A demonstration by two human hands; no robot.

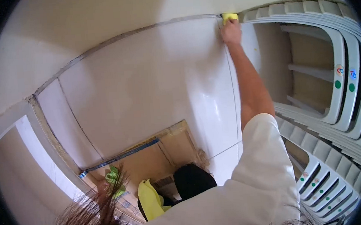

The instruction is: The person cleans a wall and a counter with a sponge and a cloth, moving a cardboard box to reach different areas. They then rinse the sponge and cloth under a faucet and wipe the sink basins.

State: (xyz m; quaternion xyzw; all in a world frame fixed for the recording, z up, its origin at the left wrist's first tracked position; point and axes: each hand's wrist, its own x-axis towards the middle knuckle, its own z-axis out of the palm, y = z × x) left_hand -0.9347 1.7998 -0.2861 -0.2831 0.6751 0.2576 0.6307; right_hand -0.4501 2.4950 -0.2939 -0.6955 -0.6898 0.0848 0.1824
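Note:
My right hand (231,33) reaches far forward, its fingers closed on a small yellow pad (230,16). That pad presses into the joint where the tiled floor (145,81) meets the wall, beside the stacked stools. At the lower left, partly behind strands of hair, is my left hand (102,188). A crumpled bright green cloth (113,175) shows at its fingers, which appear closed on it. Beneath that hand lies a flattened cardboard sheet (176,144) with a blue taped edge. A yellow cloth (149,200) hangs by my dark-clothed knee (193,180).
Stacks of white plastic stools (335,80) with green dots stand along the right, close to my right arm. A cream wall (99,22) runs across the top. On the left is a door frame (50,138) with a worn, rough edge.

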